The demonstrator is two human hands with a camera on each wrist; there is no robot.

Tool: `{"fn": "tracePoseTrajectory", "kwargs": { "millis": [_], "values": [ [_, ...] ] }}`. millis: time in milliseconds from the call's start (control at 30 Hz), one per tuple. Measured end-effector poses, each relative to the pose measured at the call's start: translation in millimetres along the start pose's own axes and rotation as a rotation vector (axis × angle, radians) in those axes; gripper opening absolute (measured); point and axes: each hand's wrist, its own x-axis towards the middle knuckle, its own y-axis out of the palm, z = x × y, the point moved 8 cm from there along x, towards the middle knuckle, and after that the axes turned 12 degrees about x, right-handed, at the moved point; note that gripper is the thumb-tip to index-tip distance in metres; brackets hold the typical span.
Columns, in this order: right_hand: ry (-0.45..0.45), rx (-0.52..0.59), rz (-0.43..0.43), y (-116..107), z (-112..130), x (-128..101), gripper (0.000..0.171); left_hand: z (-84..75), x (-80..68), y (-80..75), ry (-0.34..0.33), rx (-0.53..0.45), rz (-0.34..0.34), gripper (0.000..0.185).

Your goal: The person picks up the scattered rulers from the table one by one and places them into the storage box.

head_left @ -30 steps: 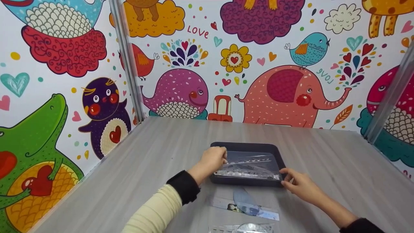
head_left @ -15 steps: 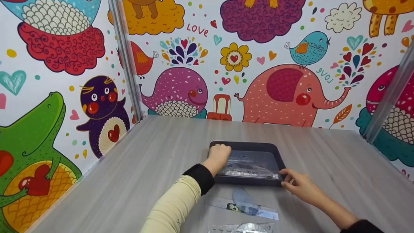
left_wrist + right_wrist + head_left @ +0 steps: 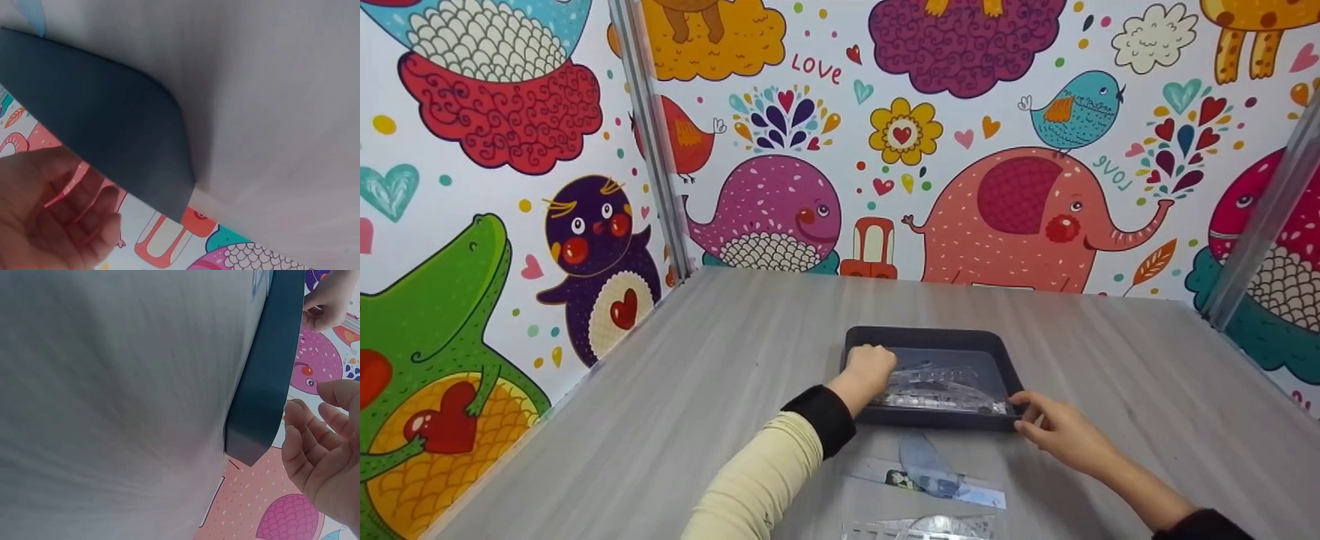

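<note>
The cartoon-animal wall panels stand round the back and sides of a grey wood-grain table; near its middle sits one dark shallow tray, its long axis running left to right across the person; inside the tray lies a clear plastic packet of rulers, lengthways along the tray's near wall and reaching almost from one short end to the other. The left hand is over the tray's left end with its fingers curled down onto the left end of that packet; whether they pinch it or only press on it cannot be told from the head view, and the left wrist view shows only loosely bent fingers beside the tray's rounded corner. The right hand lies at the tray's near right corner, fingers apart and gently bent, touching or just off the rim, holding nothing; so the packet lies from the left fingers rightward toward the right hand, and the left hand is the nearer to it. On the table just nearer the person than the tray lie two more clear ruler packets, one just beside the tray's near wall, one at the picture's bottom edge, partly cut off.
</note>
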Motion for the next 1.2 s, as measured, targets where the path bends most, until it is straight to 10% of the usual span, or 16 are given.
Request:
{"fn": "tracePoseTrajectory", "kwargs": {
  "millis": [333, 667, 1200],
  "values": [
    [0.041, -0.006, 0.041, 3.9, -3.1, -1.5, 0.035, 13.6, -12.1, 1.1, -0.025, -0.054, -0.013, 0.014],
    [0.060, -0.032, 0.009, -0.1, -1.0, 0.0, 0.031, 40.3, -46.2, -12.1, -0.065, -0.192, -0.220, 0.010],
    [-0.140, -0.044, 0.095, 17.9, 20.7, -0.3, 0.019, 74.9, -91.4, 14.2, -0.112, -0.508, 0.070, 0.022]
  ]
}}
